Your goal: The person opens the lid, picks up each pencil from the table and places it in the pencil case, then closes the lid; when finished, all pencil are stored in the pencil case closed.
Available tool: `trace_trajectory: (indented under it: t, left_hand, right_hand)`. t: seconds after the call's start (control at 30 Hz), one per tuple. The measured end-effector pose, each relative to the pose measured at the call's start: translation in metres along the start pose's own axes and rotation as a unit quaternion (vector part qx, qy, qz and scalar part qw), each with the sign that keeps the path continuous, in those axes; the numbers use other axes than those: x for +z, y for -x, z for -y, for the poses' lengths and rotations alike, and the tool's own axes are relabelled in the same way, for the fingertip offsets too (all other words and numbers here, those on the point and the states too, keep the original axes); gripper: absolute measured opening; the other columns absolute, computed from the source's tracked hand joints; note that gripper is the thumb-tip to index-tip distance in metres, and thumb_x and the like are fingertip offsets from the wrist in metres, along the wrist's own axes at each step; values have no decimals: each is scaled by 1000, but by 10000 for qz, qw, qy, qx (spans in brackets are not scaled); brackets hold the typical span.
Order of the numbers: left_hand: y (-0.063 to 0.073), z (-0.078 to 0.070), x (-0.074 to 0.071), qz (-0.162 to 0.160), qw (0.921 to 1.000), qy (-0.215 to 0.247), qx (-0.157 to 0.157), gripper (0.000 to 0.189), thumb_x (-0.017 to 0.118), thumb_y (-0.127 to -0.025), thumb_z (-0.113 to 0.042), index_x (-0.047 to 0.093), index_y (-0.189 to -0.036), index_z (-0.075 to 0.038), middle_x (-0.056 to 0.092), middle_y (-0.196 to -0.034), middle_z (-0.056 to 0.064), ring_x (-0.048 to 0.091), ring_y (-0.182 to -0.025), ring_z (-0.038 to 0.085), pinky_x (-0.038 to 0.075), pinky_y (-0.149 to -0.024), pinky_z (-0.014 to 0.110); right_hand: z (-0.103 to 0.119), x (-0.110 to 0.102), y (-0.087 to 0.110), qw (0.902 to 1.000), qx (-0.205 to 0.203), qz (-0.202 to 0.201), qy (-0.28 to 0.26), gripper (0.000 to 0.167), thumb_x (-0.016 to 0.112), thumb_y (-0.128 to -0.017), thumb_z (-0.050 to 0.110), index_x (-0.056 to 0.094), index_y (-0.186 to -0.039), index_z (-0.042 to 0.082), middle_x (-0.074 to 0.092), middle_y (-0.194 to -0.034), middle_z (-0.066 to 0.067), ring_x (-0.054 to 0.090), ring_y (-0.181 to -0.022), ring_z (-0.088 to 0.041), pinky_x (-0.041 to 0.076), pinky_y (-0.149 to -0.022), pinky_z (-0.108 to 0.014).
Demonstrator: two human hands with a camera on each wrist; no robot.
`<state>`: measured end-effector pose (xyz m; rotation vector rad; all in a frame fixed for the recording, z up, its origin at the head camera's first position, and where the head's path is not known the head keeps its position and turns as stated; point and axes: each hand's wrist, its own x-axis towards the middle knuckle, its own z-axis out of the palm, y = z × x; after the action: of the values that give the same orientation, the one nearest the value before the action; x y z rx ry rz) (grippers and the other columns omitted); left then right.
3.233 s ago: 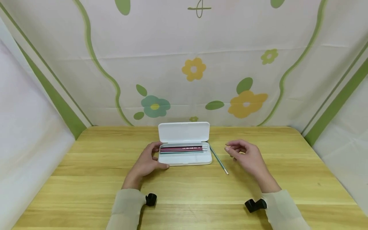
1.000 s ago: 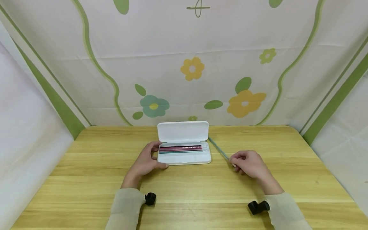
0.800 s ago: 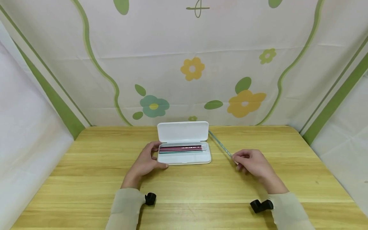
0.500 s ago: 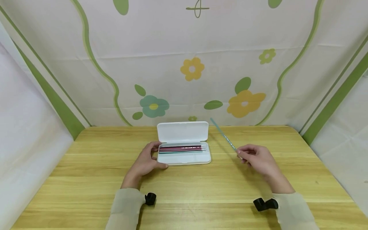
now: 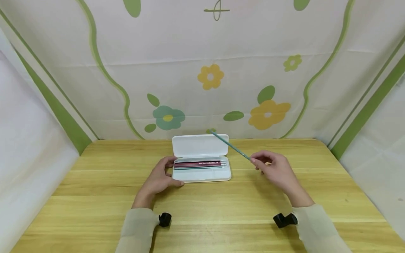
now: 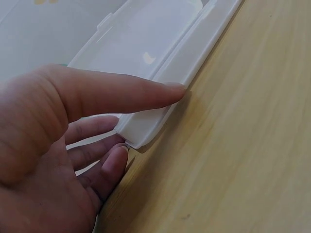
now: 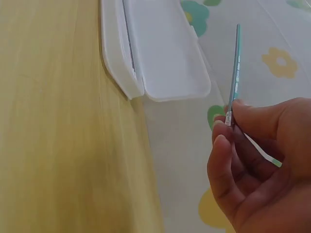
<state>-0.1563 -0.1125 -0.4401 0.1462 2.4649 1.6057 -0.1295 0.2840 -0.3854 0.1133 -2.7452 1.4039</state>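
A white pencil case (image 5: 202, 175) lies on the table with its lid (image 5: 200, 146) raised. Several dark red and green pencils (image 5: 199, 164) lie side by side along its back half. My left hand (image 5: 159, 177) holds the case's left end, thumb along the front edge; in the left wrist view, the thumb (image 6: 126, 93) presses the front wall and the other fingers curl at the end. My right hand (image 5: 273, 168) pinches a teal pencil (image 5: 232, 147) near its eraser end, above the table and right of the case. The pencil slants up and left, its far end before the lid.
The wooden table (image 5: 202, 218) runs back to a cloth backdrop (image 5: 177, 80) printed with flowers and leaves. White cloth also hangs at both sides. A black wrist camera (image 5: 165, 219) sits on the left sleeve, another black camera (image 5: 284, 220) on the right.
My right hand reached the teal pencil on the table, took it by its eraser end, lifted it, then swung it left toward the case. My left hand and the case stayed put.
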Motion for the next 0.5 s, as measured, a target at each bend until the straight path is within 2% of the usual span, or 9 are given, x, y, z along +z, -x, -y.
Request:
trace_trajectory:
  t: [0.17,0.3,0.5]
  left_hand:
    - [-1,0,0,-12,10000,-51,-17,94,97,-72,-3,50,-154,-5,54,-154,20,62,-121,33,54,-97,35]
    - [-1,0,0,-15,10000,-52,-29,94,97,-72,-3,50,-154,-5,55,-153,20,62,-120,33,54,-97,36]
    - [-1,1,0,-19,10000,-32,-20,93,97,-72,-4,51,-153,-5,56,-151,19,63,-118,32,54,-96,35]
  right_hand:
    - [9,11,-18,9982,-484,125,337,12,72,-105,21,79,-110,14,76,-97,-17,68,-86,-32,60,-65,-31]
    - [13,21,-32,9951,-748,247,591,9,74,-103,17,80,-108,14,78,-96,-13,68,-83,-26,57,-63,-27]
    - [13,38,-52,9850,-1150,514,1179,6,77,-100,12,82,-101,12,78,-93,-1,63,-83,-16,53,-71,-29]
